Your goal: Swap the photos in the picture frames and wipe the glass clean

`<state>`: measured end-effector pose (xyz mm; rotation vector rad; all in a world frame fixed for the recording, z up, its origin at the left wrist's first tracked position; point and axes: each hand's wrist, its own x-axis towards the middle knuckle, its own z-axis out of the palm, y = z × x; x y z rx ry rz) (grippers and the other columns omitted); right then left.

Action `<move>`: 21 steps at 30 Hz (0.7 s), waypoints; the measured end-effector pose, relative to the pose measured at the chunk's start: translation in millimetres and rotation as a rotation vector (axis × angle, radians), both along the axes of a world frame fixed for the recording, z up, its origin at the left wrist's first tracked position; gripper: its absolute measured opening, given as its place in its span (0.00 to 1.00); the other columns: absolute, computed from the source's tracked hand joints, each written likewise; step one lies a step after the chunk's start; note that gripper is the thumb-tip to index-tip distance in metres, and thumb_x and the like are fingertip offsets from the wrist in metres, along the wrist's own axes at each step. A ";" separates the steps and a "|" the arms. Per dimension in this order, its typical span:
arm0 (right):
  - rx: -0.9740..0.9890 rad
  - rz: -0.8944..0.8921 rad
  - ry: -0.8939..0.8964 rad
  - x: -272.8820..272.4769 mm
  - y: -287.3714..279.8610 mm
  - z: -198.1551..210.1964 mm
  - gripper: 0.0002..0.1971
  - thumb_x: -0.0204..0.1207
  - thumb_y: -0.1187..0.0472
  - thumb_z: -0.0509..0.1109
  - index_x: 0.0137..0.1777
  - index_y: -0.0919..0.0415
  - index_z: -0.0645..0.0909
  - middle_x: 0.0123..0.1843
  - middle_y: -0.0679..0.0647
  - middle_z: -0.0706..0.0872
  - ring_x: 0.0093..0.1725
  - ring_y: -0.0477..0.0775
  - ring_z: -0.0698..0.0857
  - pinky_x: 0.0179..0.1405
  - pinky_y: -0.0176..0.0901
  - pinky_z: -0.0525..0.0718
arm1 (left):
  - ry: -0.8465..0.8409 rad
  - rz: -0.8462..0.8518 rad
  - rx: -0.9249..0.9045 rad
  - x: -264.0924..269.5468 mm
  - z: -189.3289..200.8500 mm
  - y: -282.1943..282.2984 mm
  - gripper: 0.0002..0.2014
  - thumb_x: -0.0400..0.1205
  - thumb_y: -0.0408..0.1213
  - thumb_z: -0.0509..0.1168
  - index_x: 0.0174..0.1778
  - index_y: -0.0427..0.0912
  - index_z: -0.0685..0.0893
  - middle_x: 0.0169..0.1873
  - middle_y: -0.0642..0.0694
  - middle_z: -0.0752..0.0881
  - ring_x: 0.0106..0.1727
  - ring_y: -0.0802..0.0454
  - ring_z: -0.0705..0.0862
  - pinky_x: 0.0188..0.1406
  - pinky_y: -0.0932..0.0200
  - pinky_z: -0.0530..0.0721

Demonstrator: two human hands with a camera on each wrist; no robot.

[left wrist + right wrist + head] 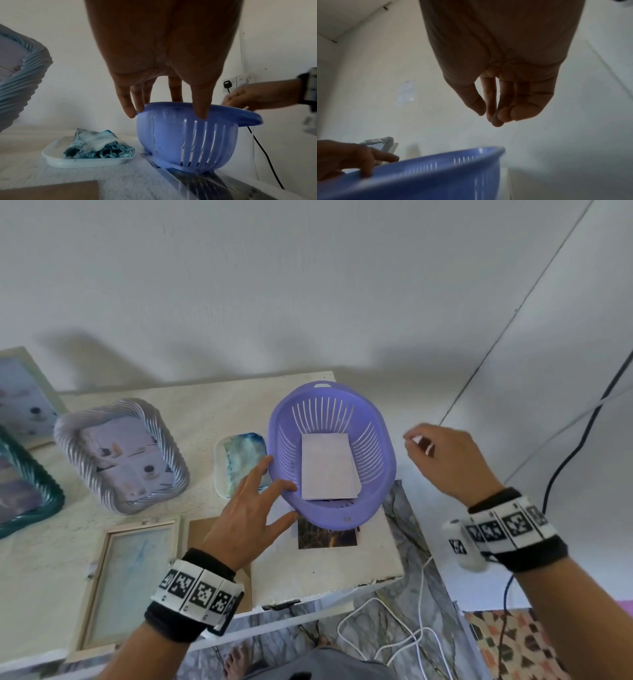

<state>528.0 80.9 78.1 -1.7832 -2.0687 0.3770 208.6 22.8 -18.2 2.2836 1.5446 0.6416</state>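
From the head view, the lilac slotted plastic basket [330, 455] sits at the far right corner of the white table [219, 405], and everything turns on it. Inside lies a white rectangular photo print, face down [328, 465], its long axis running away from the person. The left hand [248, 515] is right at the basket's left rim, fingers spread and straight, tips touching the wall. The right hand [442, 460] hangs just right of the basket, off the table edge, fingers loosely curled; a pale sliver shows at its fingertips, too small to name. A dark photo print [327, 534] peeks out from under the basket's near side. Left of the basket: a blue-white crumpled cloth on a white tray [239, 463], then a silver ribbed picture frame [121, 455] propped up, and nearer the person a pale wooden frame lying flat with its glass showing [128, 583].

Over to the left wrist view: straight fingers [200, 108] drape over the basket's rim [223, 112], thumb on the outer wall, steadying rather than gripping. The cloth sits just left of the basket.

The right wrist view is blurred: fingers [518, 108] bunched against the thumb above the basket's rim, whether pinching anything cannot be told.

Judgement: the print in the basket lies about midway between both hands, below them; the left is already on the basket, so the free right looks better placed to dip in.
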 end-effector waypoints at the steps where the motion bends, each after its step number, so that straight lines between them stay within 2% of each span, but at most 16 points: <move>1: 0.010 0.056 -0.012 -9.0 11.9 10.3 0.08 0.81 0.57 0.67 0.55 0.57 0.85 0.40 0.50 0.86 0.38 0.51 0.83 0.43 0.43 0.80 | 0.000 -0.002 0.001 0.5 0.6 -0.3 0.21 0.78 0.54 0.70 0.66 0.55 0.79 0.82 0.40 0.63 0.77 0.37 0.73 0.66 0.41 0.82; 4: -0.056 0.240 -0.158 -44.5 49.9 30.3 0.14 0.79 0.54 0.69 0.61 0.58 0.85 0.47 0.54 0.89 0.47 0.58 0.86 0.48 0.45 0.79 | -0.008 -0.008 -0.006 1.0 2.8 -1.2 0.22 0.77 0.55 0.70 0.67 0.55 0.78 0.83 0.41 0.63 0.78 0.38 0.72 0.66 0.43 0.82; 6: -0.144 0.340 -0.324 -74.2 74.6 33.9 0.18 0.79 0.52 0.68 0.66 0.58 0.82 0.56 0.55 0.87 0.57 0.59 0.84 0.52 0.44 0.76 | -0.012 -0.013 -0.005 1.2 4.3 -2.0 0.23 0.77 0.57 0.69 0.67 0.56 0.78 0.83 0.41 0.62 0.77 0.38 0.73 0.65 0.43 0.82; 8: -0.175 0.412 -0.450 -107.2 95.6 31.5 0.20 0.78 0.53 0.69 0.68 0.62 0.80 0.62 0.58 0.85 0.62 0.60 0.82 0.57 0.47 0.79 | -0.015 -0.015 -0.008 1.0 5.7 -2.9 0.23 0.78 0.59 0.67 0.67 0.57 0.78 0.84 0.41 0.62 0.76 0.38 0.74 0.64 0.44 0.83; 10: -0.225 0.453 -0.538 -136.8 112.6 21.5 0.18 0.76 0.52 0.72 0.59 0.65 0.80 0.57 0.59 0.85 0.58 0.62 0.82 0.55 0.50 0.81 | -0.021 -0.015 -0.010 1.0 6.5 -3.7 0.23 0.79 0.60 0.65 0.67 0.56 0.78 0.84 0.41 0.61 0.77 0.38 0.73 0.63 0.43 0.84; 12: -0.292 0.459 -0.609 -156.3 129.7 0.9 0.17 0.73 0.52 0.77 0.44 0.62 0.75 0.42 0.55 0.81 0.47 0.60 0.81 0.45 0.49 0.81 | -0.015 -0.020 -0.004 2.4 7.3 -3.6 0.23 0.80 0.62 0.62 0.67 0.55 0.78 0.84 0.40 0.61 0.76 0.37 0.73 0.62 0.42 0.84; 13: -0.311 0.472 -0.638 -161.6 135.3 -10.6 0.18 0.71 0.51 0.78 0.42 0.60 0.73 0.38 0.53 0.80 0.42 0.58 0.81 0.43 0.48 0.82 | -0.011 -0.020 -0.002 3.1 8.1 -3.5 0.23 0.80 0.63 0.61 0.67 0.55 0.78 0.84 0.40 0.62 0.76 0.37 0.74 0.62 0.42 0.85; 15: -0.306 0.489 -0.723 -164.0 140.4 -30.6 0.18 0.67 0.50 0.81 0.45 0.57 0.77 0.40 0.53 0.86 0.37 0.55 0.84 0.38 0.47 0.86 | -0.011 -0.016 -0.002 4.2 9.5 -3.1 0.24 0.80 0.64 0.60 0.67 0.54 0.78 0.83 0.39 0.62 0.76 0.37 0.74 0.62 0.43 0.85; 17: -0.296 0.509 -0.811 -159.5 139.7 -43.5 0.15 0.67 0.54 0.81 0.46 0.58 0.79 0.35 0.52 0.86 0.30 0.52 0.83 0.27 0.42 0.81 | -0.011 -0.012 -0.004 4.6 9.9 -3.6 0.24 0.80 0.63 0.59 0.66 0.54 0.77 0.83 0.39 0.62 0.75 0.37 0.74 0.62 0.43 0.85; 18: -0.293 0.515 -0.841 -158.3 138.0 -47.2 0.13 0.67 0.55 0.80 0.46 0.59 0.81 0.32 0.52 0.84 0.28 0.52 0.81 0.25 0.40 0.79 | -0.013 -0.010 -0.006 4.3 9.8 -4.0 0.23 0.80 0.63 0.59 0.66 0.54 0.77 0.83 0.39 0.62 0.75 0.37 0.74 0.63 0.43 0.85; 21: -0.276 0.511 -0.874 -156.8 133.4 -52.7 0.10 0.69 0.56 0.79 0.46 0.57 0.83 0.33 0.52 0.85 0.27 0.52 0.80 0.28 0.41 0.82 | -0.023 -0.011 -0.010 2.9 8.7 -4.6 0.23 0.81 0.63 0.58 0.67 0.55 0.76 0.84 0.41 0.61 0.76 0.38 0.74 0.64 0.45 0.83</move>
